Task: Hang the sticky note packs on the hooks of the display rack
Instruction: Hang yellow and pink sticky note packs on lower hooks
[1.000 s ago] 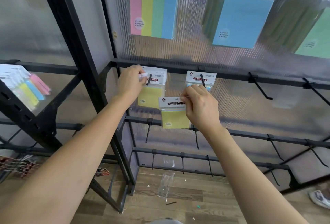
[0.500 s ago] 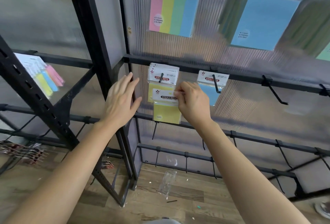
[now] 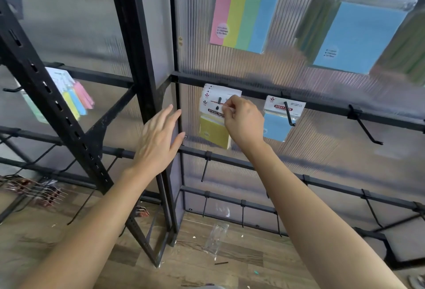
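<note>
Stock on display rack (image 3: pixel 322 106), logged as I read it from the head view.

1. Yellow sticky note pack (image 3: pixel 213 132): clear sleeve holding a yellow pad under a white "STICKY NOTE" header card. It sits at the leftmost hook (image 3: pixel 219 100) of the middle rail, in front of a small stack of like packs whose white headers fan out behind it. The right hand (image 3: pixel 243 123) pinches the header's upper right edge between thumb and fingertips, just beside the hook. A dark spot shows at the header's hole; I cannot tell whether the hook tip passes through it.

2. Left hand (image 3: pixel 158 141): fingers straight and spread, gripping nothing, held before the black upright post (image 3: pixel 138 58), just left of the yellow packs. I cannot tell whether it touches the post.

3. Blue pack (image 3: pixel 277 126): clear sleeve with a blue pad and a white header, hanging on the next hook to the right, near the right hand.

4. Bare hook (image 3: pixel 365 127): same rail, farther right.

5. Upper row: striped pack (image 3: pixel 243 12), a sleeve holding pink, yellow, green and blue strips side by side; large blue pack (image 3: pixel 361 33), a sleeve holding a blue pad under a "STICKY NOTE" header; green pack (image 3: pixel 409 54), cut off at the right edge.

6. Left bay: index tab pack (image 3: pixel 73 100), with coloured tabs in yellow, blue and pink.

7. Lower rails: short bare hooks (image 3: pixel 204 166).

8. Wooden floor (image 3: pixel 230 272): one crumpled clear wrapper (image 3: pixel 217 238) below the rack.
</note>
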`<state>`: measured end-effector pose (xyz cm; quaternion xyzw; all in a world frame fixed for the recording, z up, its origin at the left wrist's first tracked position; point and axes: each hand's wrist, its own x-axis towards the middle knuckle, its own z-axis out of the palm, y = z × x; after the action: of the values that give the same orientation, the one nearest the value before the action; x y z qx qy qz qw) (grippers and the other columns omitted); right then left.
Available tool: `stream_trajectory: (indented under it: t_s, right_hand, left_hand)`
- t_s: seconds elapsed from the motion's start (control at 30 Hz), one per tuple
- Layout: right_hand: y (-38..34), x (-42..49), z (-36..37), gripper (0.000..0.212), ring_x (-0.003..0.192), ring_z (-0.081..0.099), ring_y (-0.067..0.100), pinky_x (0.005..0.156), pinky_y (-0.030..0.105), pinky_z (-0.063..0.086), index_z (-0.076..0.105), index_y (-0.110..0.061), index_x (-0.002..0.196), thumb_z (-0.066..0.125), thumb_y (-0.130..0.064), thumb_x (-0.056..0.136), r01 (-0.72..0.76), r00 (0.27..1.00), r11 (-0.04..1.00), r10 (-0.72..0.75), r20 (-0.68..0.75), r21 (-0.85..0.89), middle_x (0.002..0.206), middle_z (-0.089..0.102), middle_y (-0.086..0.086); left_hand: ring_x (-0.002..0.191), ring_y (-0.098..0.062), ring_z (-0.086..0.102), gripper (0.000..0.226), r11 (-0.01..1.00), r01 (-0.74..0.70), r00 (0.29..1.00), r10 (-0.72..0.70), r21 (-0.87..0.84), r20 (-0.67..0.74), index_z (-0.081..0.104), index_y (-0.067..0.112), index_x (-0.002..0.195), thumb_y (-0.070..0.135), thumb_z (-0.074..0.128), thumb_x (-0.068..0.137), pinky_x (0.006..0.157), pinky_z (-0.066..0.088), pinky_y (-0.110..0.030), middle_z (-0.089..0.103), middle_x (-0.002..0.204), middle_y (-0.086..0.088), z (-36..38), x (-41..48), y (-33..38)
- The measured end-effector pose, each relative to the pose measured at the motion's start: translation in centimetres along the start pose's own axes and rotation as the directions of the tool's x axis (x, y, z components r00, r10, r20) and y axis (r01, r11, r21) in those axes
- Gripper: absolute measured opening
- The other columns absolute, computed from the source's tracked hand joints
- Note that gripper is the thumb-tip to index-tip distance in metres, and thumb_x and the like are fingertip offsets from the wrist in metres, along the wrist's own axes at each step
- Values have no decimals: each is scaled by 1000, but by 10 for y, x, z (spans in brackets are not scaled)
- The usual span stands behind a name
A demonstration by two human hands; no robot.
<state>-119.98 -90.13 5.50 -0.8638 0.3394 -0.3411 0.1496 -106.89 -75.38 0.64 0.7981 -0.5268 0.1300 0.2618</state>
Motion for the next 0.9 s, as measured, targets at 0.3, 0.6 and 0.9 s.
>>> stream_trajectory:
  t_s: [0.3, 0.6, 0.9]
  right_hand:
    - [14, 30, 11, 11, 76, 54, 29, 56, 32, 36, 63, -3, 73, 61, -11, 81, 88, 987, 987, -104, -123, -136, 78, 64, 11]
    - [24, 11, 14, 32, 92, 54, 34, 76, 40, 40, 59, -4, 108, 65, -12, 78, 88, 971, 984, -119, -208, -152, 103, 59, 15]
    - [31, -57, 21, 65, 138, 25, 37, 110, 48, 22, 28, -12, 146, 56, -13, 87, 103, 994, 983, -107, -17, -155, 150, 28, 19]
  left_hand:
    - [132, -32, 34, 49, 1000, 4, 999, -3, -21, 34, 38, 7, 139, 25, 48, 94, 105, 25, -42, 34, 145, -15, -1, 6, -1]
    - [133, -32, 33, 49, 999, 10, 998, -7, -33, 67, 38, 7, 139, 24, 49, 94, 105, 22, -39, 33, 146, -14, -2, 5, -4]
    - [129, -35, 39, 49, 999, 2, 992, 2, -37, 123, 41, 6, 137, 24, 53, 92, 103, 30, -47, 38, 143, -17, 9, -21, 0]
